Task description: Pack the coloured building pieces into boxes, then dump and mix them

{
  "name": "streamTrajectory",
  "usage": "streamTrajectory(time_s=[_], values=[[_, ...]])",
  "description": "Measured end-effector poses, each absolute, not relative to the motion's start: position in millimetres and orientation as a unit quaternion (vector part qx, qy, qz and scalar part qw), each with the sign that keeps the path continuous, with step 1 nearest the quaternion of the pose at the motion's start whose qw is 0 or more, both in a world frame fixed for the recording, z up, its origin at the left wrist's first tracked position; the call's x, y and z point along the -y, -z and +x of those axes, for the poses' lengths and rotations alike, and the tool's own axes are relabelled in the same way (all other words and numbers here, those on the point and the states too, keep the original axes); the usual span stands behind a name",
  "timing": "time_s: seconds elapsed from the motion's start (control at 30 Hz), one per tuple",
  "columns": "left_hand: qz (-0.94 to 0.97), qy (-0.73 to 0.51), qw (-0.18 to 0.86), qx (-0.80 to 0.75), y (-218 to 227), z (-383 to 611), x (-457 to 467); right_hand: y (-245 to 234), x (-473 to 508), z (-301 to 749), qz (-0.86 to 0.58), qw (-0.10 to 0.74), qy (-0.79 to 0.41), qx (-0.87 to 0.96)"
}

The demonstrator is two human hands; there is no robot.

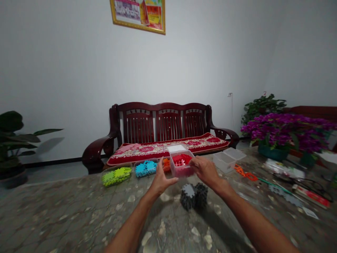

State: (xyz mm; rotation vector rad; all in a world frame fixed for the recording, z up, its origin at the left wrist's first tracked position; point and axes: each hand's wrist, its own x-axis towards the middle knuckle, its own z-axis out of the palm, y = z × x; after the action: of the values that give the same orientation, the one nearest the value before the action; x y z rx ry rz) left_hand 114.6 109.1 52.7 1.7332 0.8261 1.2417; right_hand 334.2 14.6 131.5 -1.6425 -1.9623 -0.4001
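My left hand [162, 181] and my right hand [204, 170] grip a clear plastic box of red toy pieces [181, 163] from either side, just above the stone table [65, 214]. A dark grey cube built of interlocking pieces [193, 195] sits on the table right below the box, between my forearms. Left of the box stand a box of blue pieces [146, 168] and a box of green pieces [116, 175]. A box of orange pieces [166, 163] is partly hidden behind my left hand.
Empty clear boxes [228, 158] stand to the right, with loose orange pieces [244, 172] and grey pieces [285, 196] beyond. Purple flowers in a pot [284, 135] sit at the right edge. A dark wooden sofa [160, 135] stands behind the table.
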Motion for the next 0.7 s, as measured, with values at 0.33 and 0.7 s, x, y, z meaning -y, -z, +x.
streamTrajectory(time_s=[0.33, 0.7], values=[[0.74, -0.354, 0.236, -0.521, 46, 61, -87, -78, -58, 421, -0.769, 0.203, 0.119, 0.594], [0.793, -0.311, 0.182, -0.492, 43, 63, -74, -47, -109, 406, -0.783, 0.19, 0.083, 0.587]])
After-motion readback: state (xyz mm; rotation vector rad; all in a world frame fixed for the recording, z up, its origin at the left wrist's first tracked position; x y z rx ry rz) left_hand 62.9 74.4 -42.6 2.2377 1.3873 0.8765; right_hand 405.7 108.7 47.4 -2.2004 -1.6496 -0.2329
